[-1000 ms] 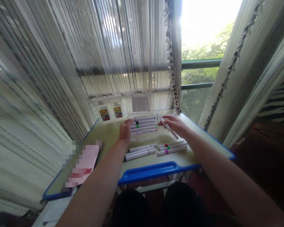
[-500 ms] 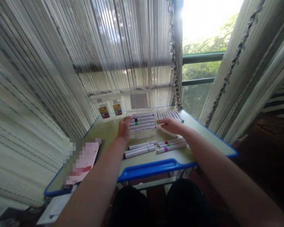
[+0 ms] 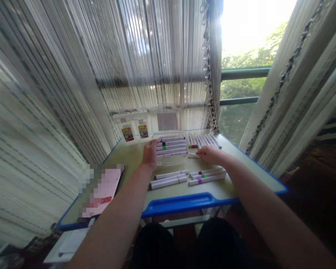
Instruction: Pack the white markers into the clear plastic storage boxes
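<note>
at the frame's centre, the person's left hand (image 3: 150, 154) lies at the left ends of markers (image 3: 173, 150) in a clear case (image 3: 159, 163); whether its fingers grip cannot be told. right of centre, the right hand (image 3: 210, 154) pinches a white marker (image 3: 193, 155), which juts left past the fingertips.

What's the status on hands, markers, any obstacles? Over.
Left hand on clear case, left side. Right hand at loose white marker. Markers lined up inside case. Nothing seen blocking right hand.

smooth plastic markers (image 3: 170, 153), glossy clear plastic case (image 3: 168, 121), sheer cloth curtains (image 3: 162, 48), smooth plastic table rim (image 3: 179, 203)
</note>
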Tool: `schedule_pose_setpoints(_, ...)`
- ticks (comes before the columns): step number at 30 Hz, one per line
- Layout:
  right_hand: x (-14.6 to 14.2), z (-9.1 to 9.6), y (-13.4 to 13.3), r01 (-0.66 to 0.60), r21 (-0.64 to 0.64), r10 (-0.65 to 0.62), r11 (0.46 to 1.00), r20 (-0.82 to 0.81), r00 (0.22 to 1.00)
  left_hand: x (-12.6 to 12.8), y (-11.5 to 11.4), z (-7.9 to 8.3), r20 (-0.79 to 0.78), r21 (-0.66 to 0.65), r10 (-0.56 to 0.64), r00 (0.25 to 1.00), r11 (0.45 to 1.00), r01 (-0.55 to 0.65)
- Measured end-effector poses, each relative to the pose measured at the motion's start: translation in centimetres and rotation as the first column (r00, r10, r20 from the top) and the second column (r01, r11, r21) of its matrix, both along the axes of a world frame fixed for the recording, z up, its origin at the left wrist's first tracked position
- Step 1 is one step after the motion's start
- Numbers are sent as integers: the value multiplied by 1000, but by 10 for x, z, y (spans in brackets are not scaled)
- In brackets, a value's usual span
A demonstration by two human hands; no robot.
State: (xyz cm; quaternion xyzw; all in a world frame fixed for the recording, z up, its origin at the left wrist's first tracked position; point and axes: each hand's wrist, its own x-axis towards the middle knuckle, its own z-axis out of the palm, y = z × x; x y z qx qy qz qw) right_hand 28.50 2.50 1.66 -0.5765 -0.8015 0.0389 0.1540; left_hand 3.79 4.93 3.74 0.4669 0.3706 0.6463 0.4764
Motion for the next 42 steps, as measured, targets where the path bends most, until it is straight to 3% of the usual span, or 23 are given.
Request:
schedule_pose_setpoints(4, 5, -2, 1, -10, 52, 10, 999, 4, 1000, 0, 1, -2, 25, -44, -26, 999, 999, 27)
schedule_pose_setpoints(12, 6, 4, -4, 5, -34, -6, 999, -30, 1000, -2, 1, -3, 6, -37, 0, 1000, 999, 0)
schedule_pose_setpoints(16, 8, 6, -3, 54, 44, -52, 998, -44, 998, -2, 2, -3, 1, -37, -8, 1000, 999, 8)
schedule_pose_setpoints(20, 7, 9, -3, 140, 252, -68, 958, -272, 960, -1, 2, -3, -4, -38, -25, 1000, 999, 25)
schedule_pose_setpoints(24, -4, 9, -5, 146, 283, 49, 948, -584, 810, 0, 0, -4, -27, -37, -43, 999, 998, 42)
schedule_pose_setpoints(26, -11, 8, -8, 117, 282, 100, 952, -652, 752, 1, -2, -4, -48, -49, -68, 997, 997, 66)
schedule_pose_setpoints(36, -25, 11, -15, 5, 424, 259, 905, -561, 786, 6, -9, 0, -105, -28, -137, 985, 990, 135)
schedule_pose_setpoints(39, -28, 9, -16, 24, 371, 211, 928, -577, 789, 7, -10, 0, -116, -34, -147, 982, 989, 144)
schedule_pose_setpoints(42, -30, 5, -16, -19, 269, 195, 963, -646, 738, 8, -11, 0, -102, -30, -162, 982, 987, 159)
